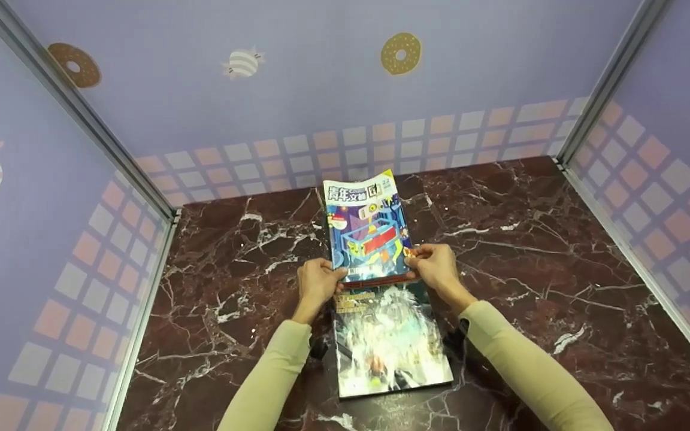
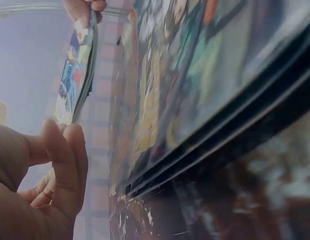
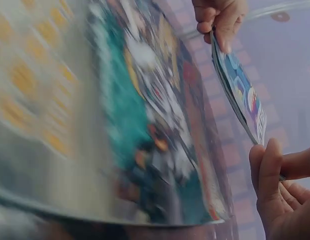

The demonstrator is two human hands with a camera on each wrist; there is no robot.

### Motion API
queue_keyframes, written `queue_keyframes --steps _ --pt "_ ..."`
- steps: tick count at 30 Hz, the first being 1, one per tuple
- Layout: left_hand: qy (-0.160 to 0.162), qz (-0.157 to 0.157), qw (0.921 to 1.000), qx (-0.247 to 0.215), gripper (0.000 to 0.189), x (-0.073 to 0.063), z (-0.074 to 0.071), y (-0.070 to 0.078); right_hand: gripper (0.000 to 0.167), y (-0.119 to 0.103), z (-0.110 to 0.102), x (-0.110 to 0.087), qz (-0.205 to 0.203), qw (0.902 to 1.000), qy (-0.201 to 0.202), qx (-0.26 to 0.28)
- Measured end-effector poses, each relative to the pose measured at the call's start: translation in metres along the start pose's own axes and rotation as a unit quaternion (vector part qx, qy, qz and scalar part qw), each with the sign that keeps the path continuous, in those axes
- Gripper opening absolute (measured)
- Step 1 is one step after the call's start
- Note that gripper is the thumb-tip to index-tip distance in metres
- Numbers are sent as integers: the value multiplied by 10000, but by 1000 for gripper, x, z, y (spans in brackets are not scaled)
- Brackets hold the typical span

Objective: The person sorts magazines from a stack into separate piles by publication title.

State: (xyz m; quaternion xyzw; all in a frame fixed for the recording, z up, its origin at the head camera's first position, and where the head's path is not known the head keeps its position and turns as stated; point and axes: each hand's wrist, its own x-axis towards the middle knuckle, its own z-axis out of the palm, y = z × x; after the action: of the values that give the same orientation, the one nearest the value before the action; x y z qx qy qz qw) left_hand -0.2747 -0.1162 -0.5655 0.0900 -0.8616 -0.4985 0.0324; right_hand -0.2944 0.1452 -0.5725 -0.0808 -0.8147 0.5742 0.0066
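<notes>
My left hand pinches the lower left edge of a colourful magazine with a white title band, thumb on its cover. At the lower right edge my right hand pinches the same magazine. Both wrist views show this thin magazine tilted and raised off the pile, a hand on either side. Nearer to me lies a larger glossy magazine with a pale, shiny cover, flat and stacked on others. A reddish edge shows just under the held magazine.
The stack lies on a dark red marbled tabletop. A lilac back wall with printed doughnuts and squares stands behind it. Side panels with metal edges rise at left and right.
</notes>
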Motion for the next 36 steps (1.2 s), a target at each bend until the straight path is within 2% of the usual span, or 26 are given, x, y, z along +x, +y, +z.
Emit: queue_keyframes --steps 3,4,5,9,10,11,15,17,21,26,33,36 --pt "24 126 9999 63 20 15 1 2 14 -3 1 15 -131 9994 66 -299" --pt "52 300 9995 68 22 28 5 -11 14 -3 2 20 -152 9993 62 -342" --pt "66 332 9993 142 23 33 5 -11 13 -4 3 24 -150 9993 44 -344" --pt "170 367 9983 425 27 53 10 -17 14 -4 10 40 -174 9995 -59 -271" --pt "225 391 9978 495 28 62 15 -26 14 -4 12 44 -154 9996 -93 -213" --pt "289 275 9972 637 27 64 16 -24 14 -3 14 48 -138 9997 -129 -154" --pt "499 367 9940 897 32 99 34 -58 14 0 22 62 -63 9998 -190 -57" --pt "483 316 9944 890 34 109 37 -64 14 1 25 69 -44 9998 -176 -99" --pt "218 102 9967 775 41 116 36 -59 14 3 28 81 36 9993 -163 -334" --pt "149 -53 9957 913 39 125 39 -61 13 6 31 92 133 9983 -190 -532" --pt "-91 -403 9957 833 44 117 33 -54 15 12 37 95 278 9960 -355 -774" --pt "-108 -315 9945 989 53 116 30 -48 13 12 37 96 206 9953 -306 -897"
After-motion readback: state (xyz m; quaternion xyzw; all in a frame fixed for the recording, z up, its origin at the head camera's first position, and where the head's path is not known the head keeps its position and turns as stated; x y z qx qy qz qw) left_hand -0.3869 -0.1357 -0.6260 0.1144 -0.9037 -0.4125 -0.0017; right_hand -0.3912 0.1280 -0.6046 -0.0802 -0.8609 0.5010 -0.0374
